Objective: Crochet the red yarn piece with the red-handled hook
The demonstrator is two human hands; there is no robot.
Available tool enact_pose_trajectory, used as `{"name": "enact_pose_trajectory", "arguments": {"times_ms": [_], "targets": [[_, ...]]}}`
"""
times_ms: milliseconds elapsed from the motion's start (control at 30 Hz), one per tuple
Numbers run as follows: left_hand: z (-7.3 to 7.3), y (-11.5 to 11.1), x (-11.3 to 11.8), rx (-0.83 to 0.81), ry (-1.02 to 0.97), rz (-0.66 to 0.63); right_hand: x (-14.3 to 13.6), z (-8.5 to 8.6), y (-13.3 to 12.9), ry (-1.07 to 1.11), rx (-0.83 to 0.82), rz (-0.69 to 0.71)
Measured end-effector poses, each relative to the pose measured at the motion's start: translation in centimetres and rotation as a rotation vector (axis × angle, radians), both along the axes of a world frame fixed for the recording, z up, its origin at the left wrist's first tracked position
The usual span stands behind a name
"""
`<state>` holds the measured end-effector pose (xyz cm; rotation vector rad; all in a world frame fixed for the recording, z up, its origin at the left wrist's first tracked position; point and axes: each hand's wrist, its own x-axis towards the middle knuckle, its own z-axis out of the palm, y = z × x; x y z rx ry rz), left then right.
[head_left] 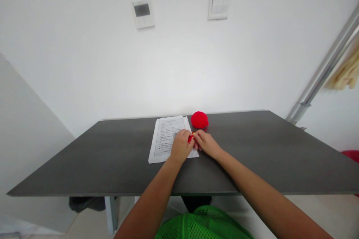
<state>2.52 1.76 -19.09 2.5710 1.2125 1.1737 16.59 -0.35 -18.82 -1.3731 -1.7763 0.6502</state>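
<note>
My left hand is closed around a small piece of red yarn work, part of which shows between the fingers. My right hand meets it fingertip to fingertip, pinched at a small yellow thing too tiny to identify. Just behind the hands sits a round ball of red yarn, with a strand at its lower right side. Under my left hand lie printed paper sheets, covered with lines of text; the hand hides their right part.
The dark grey table stands against a white wall. On the wall are a thermostat panel and a switch plate. A grey pipe slants at the right, with beige cloth-like items beyond it.
</note>
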Motion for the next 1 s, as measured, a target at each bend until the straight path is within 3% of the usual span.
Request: {"name": "enact_pose_trajectory", "arguments": {"times_ms": [200,467,800,1000], "targets": [[0.0,-0.1,-0.1,0.008,0.000,0.000,0.0,0.2,-0.2,-0.083,-0.008,-0.015],[0.0,0.2,-0.3,-0.018,-0.023,-0.098,0.2,0.7,-0.3,-0.296,0.040,-0.081],[0.2,0.6,-0.7,0.048,-0.006,-0.009,-0.2,1.5,-0.6,-0.440,-0.009,-0.080],[0.5,1.5,-1.5,-0.159,-0.239,-0.010,0.9,1.9,-0.3,-0.520,-0.042,-0.185]]}}
